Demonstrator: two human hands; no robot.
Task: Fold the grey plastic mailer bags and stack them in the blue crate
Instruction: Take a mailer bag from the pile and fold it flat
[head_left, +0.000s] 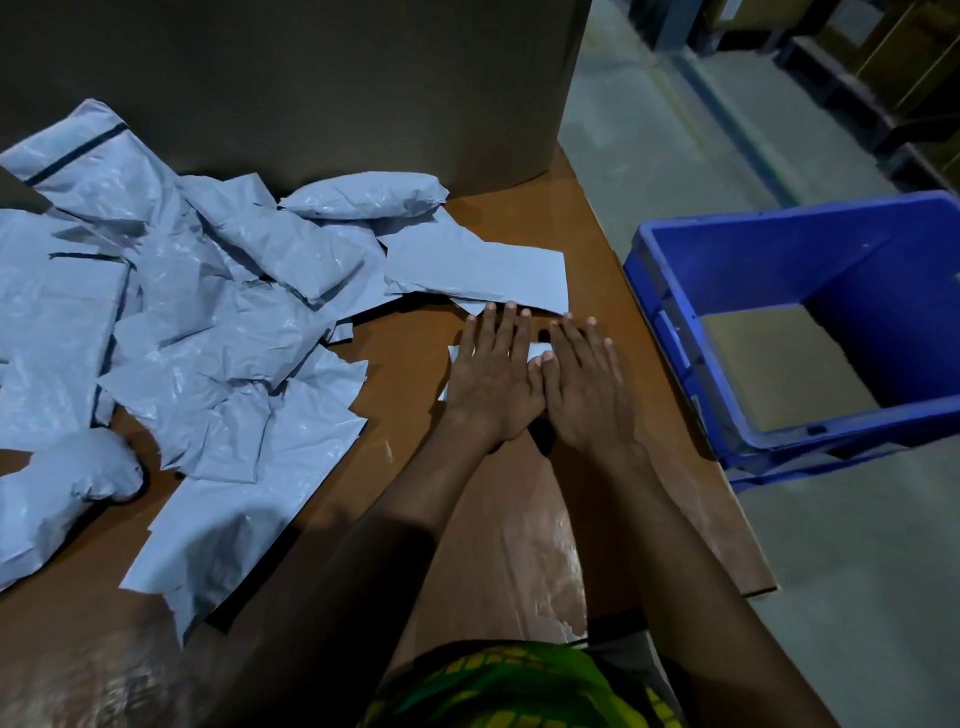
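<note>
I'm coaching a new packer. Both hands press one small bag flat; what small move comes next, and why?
Probably grip the folded bag with the right hand and carry it to the blue crate: it looks folded small, pressed under the left hand too.

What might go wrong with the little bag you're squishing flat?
1. The folded mailer bag is only held shut by the left hand and right hand pressing flat, so the plastic may spring open when they lift.
2. The blue crate sits lower, beside the table edge, so the fold could come undone when dropped in.
3. A loose flat mailer lies at the fingertips and might get dragged along.
</note>
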